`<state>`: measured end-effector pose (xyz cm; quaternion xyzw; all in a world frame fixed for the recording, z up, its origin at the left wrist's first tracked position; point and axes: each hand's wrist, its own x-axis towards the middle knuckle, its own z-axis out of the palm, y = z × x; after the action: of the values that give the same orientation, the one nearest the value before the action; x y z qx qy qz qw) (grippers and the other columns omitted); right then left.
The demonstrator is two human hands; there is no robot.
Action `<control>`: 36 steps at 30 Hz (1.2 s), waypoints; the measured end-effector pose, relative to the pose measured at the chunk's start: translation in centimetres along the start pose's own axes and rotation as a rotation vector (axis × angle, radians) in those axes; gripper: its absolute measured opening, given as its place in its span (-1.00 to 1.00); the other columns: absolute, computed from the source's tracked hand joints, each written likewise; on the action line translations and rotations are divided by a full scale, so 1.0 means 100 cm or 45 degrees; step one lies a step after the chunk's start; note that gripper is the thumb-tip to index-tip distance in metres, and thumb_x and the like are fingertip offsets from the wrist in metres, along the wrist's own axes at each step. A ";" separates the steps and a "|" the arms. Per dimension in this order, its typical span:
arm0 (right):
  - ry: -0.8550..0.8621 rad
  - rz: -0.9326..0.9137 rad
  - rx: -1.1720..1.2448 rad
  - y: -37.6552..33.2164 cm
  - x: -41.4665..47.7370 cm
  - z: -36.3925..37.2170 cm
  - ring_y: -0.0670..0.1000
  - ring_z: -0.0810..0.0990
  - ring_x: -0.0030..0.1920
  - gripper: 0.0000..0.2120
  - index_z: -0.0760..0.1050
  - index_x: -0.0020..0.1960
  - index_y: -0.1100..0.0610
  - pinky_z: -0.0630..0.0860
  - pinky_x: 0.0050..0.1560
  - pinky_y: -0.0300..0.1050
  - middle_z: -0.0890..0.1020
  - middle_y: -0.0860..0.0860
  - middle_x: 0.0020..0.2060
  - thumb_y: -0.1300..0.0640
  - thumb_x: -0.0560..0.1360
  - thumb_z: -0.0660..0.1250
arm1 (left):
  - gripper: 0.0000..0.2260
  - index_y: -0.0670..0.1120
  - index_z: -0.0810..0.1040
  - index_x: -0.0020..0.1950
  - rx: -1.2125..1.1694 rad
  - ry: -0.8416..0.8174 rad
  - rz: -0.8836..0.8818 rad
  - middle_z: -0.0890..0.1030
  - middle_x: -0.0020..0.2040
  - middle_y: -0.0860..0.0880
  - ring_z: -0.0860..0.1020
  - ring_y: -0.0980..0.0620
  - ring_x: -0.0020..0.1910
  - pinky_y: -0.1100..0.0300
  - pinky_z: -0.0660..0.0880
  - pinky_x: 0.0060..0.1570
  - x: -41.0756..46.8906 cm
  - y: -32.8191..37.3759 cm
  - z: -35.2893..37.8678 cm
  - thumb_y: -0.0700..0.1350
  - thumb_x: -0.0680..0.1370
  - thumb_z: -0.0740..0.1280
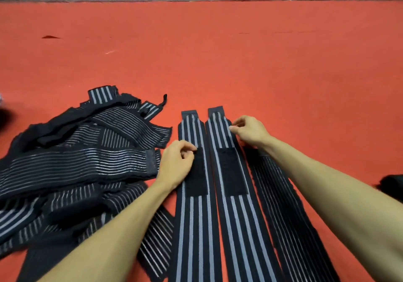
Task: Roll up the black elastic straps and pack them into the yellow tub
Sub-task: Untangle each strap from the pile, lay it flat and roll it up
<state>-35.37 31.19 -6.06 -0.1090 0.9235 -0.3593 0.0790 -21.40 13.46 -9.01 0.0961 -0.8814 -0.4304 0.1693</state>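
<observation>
The left strap [192, 227] is being pinched at its velcro patch by the left grip [177, 161], apparently; the right strap [244, 227] is being pinched at its edge by the right grip [248, 132]. Both are lying flat, side by side, on the red bench [261, 63], beside a pile [76, 161].

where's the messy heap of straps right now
In the head view the heap of straps lies at lower left on the red mat, beside the left hand and left of the two flat straps.
</observation>
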 end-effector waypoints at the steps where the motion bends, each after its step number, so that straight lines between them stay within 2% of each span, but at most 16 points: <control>1: 0.045 0.031 0.045 0.002 0.009 0.008 0.08 0.57 0.14 -0.73 0.56 0.17 0.16 0.42 0.12 -0.16 0.64 0.07 0.09 0.04 0.54 0.35 | -0.85 0.00 0.58 -0.11 0.013 0.037 0.009 0.60 -0.08 0.00 0.49 0.16 -0.20 0.34 0.42 -0.10 0.001 -0.005 0.003 -0.25 0.52 0.31; 5: 0.186 0.183 0.249 -0.005 0.033 0.035 0.10 0.51 0.27 -0.63 0.54 0.24 0.11 0.31 0.26 -0.09 0.61 0.04 0.19 -0.09 0.56 0.29 | -0.91 0.04 0.56 -0.06 0.122 0.001 0.083 0.53 -0.09 0.07 0.48 0.17 -0.17 0.31 0.36 -0.13 0.000 -0.007 0.006 -0.13 0.57 0.29; 8: 0.244 0.295 0.189 -0.015 0.041 0.043 0.09 0.47 0.28 -0.68 0.58 0.16 -0.03 0.20 0.20 -0.02 0.63 -0.02 0.16 -0.19 0.55 0.26 | -0.92 0.03 0.57 -0.04 0.174 0.011 0.086 0.51 -0.10 0.07 0.46 0.20 -0.18 0.22 0.36 -0.10 0.000 -0.005 0.006 -0.07 0.58 0.28; 10: 0.319 0.338 0.269 -0.018 0.040 0.043 0.06 0.49 0.23 -0.79 0.58 0.10 -0.06 0.21 0.20 -0.04 0.64 -0.04 0.10 -0.11 0.54 0.30 | -0.91 0.03 0.56 -0.04 0.189 0.001 0.106 0.49 -0.09 0.09 0.45 0.19 -0.19 0.19 0.38 -0.08 -0.001 -0.005 0.007 -0.04 0.59 0.27; 12: 0.384 0.315 0.520 -0.018 0.036 0.038 0.05 0.55 0.13 -0.93 0.56 0.00 -0.04 0.33 0.21 -0.05 0.65 -0.02 0.02 0.03 0.54 0.34 | -0.88 0.04 0.56 0.00 0.232 -0.018 0.140 0.48 -0.06 0.12 0.45 0.17 -0.19 0.15 0.40 -0.05 -0.001 -0.003 0.007 0.01 0.60 0.25; 15: 0.388 0.178 0.848 -0.013 0.023 0.020 0.08 0.64 -0.06 -0.94 0.54 -0.10 0.05 0.56 -0.03 0.00 0.66 0.04 -0.12 0.17 0.54 0.34 | -0.75 0.05 0.50 0.16 0.359 -0.074 0.166 0.49 0.05 0.12 0.49 0.08 -0.02 0.12 0.41 0.03 -0.003 0.005 0.006 0.15 0.60 0.18; 18: 0.306 0.054 0.987 -0.019 0.002 -0.006 -0.07 0.56 -0.31 -0.94 0.51 -0.06 0.14 0.50 -0.31 -0.18 0.60 0.02 -0.26 0.28 0.54 0.33 | -0.52 0.02 0.43 0.32 0.445 -0.201 0.147 0.48 0.14 0.08 0.44 0.07 0.16 0.12 0.32 0.17 -0.008 0.023 0.012 0.30 0.56 0.13; 20: 0.260 0.039 1.109 -0.030 -0.013 -0.024 -0.08 0.57 -0.33 -0.93 0.51 -0.05 0.16 0.50 -0.34 -0.21 0.60 0.03 -0.25 0.31 0.54 0.33 | -0.46 0.02 0.40 0.35 0.255 -0.281 0.049 0.48 0.10 0.09 0.41 0.06 0.18 0.13 0.28 0.23 -0.015 0.040 0.016 0.33 0.51 0.21; 22: 0.170 0.069 1.284 -0.041 -0.024 -0.040 -0.03 0.61 -0.31 -0.93 0.52 -0.02 0.18 0.55 -0.32 -0.17 0.64 0.08 -0.21 0.32 0.54 0.32 | -0.47 0.03 0.34 0.32 -0.071 -0.333 -0.091 0.47 0.04 0.12 0.42 0.07 0.15 0.14 0.34 0.22 -0.020 0.057 0.017 0.26 0.47 0.35; 26: -0.029 0.122 1.545 -0.063 -0.053 -0.065 -0.03 0.66 -0.33 -0.86 0.53 -0.05 0.23 0.62 -0.29 -0.17 0.66 0.09 -0.23 0.37 0.58 0.22 | -0.52 -0.05 0.29 0.29 -0.476 -0.332 -0.241 0.51 0.06 0.04 0.49 0.21 -0.09 0.35 0.39 -0.13 -0.026 0.085 -0.004 0.07 0.51 0.41; 28: -0.071 0.126 1.559 -0.072 -0.065 -0.073 -0.03 0.66 -0.35 -0.86 0.54 -0.05 0.24 0.62 -0.31 -0.17 0.66 0.10 -0.21 0.36 0.58 0.22 | -0.72 -0.07 0.41 0.18 -0.674 -0.432 -0.292 0.58 -0.13 0.05 0.49 0.21 -0.32 0.30 0.40 -0.27 -0.033 0.095 -0.015 0.01 0.56 0.36; 30: -0.061 0.141 1.529 -0.079 -0.071 -0.075 -0.02 0.67 -0.33 -0.88 0.55 -0.04 0.26 0.61 -0.33 -0.16 0.66 0.11 -0.20 0.36 0.57 0.24 | -0.88 -0.11 0.52 -0.05 -0.779 -0.472 -0.251 0.57 -0.36 0.10 0.46 0.17 -0.42 0.32 0.38 -0.36 -0.041 0.103 -0.024 -0.08 0.62 0.29; 31: -0.040 0.150 1.511 -0.082 -0.071 -0.076 0.00 0.67 -0.30 -0.88 0.56 0.00 0.27 0.62 -0.32 -0.14 0.67 0.13 -0.18 0.36 0.57 0.25 | -0.86 -0.14 0.54 -0.08 -0.856 -0.471 -0.250 0.62 -0.35 0.06 0.55 0.16 -0.37 0.34 0.43 -0.34 -0.044 0.106 -0.027 -0.13 0.63 0.26; 32: -0.017 0.155 1.495 -0.084 -0.070 -0.075 0.03 0.68 -0.25 -0.87 0.56 0.06 0.29 0.63 -0.27 -0.11 0.68 0.15 -0.13 0.36 0.56 0.26 | -0.85 -0.19 0.57 -0.01 -0.925 -0.468 -0.266 0.69 -0.22 -0.01 0.65 0.09 -0.23 0.31 0.52 -0.25 -0.045 0.108 -0.031 -0.17 0.64 0.24; 34: 0.033 0.164 1.477 -0.089 -0.064 -0.070 0.06 0.67 -0.14 -0.79 0.54 0.18 0.32 0.65 -0.09 -0.05 0.67 0.18 -0.01 0.34 0.56 0.28 | -0.82 -0.26 0.56 0.14 -1.043 -0.443 -0.318 0.69 0.00 -0.15 0.67 -0.02 -0.04 0.20 0.59 -0.11 -0.044 0.109 -0.041 -0.21 0.63 0.24; 36: 0.097 0.157 1.405 -0.090 -0.058 -0.063 0.04 0.64 -0.15 -0.76 0.52 0.21 0.30 0.64 -0.08 -0.09 0.65 0.17 0.00 0.31 0.55 0.31 | -0.83 -0.27 0.55 0.14 -1.048 -0.425 -0.366 0.68 0.00 -0.16 0.67 -0.01 -0.09 0.21 0.59 -0.17 -0.043 0.107 -0.049 -0.23 0.62 0.24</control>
<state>-29.87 30.29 5.11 0.0159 0.6051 -0.7881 0.1119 -15.83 17.75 1.31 0.0715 -0.6302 -0.7730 -0.0121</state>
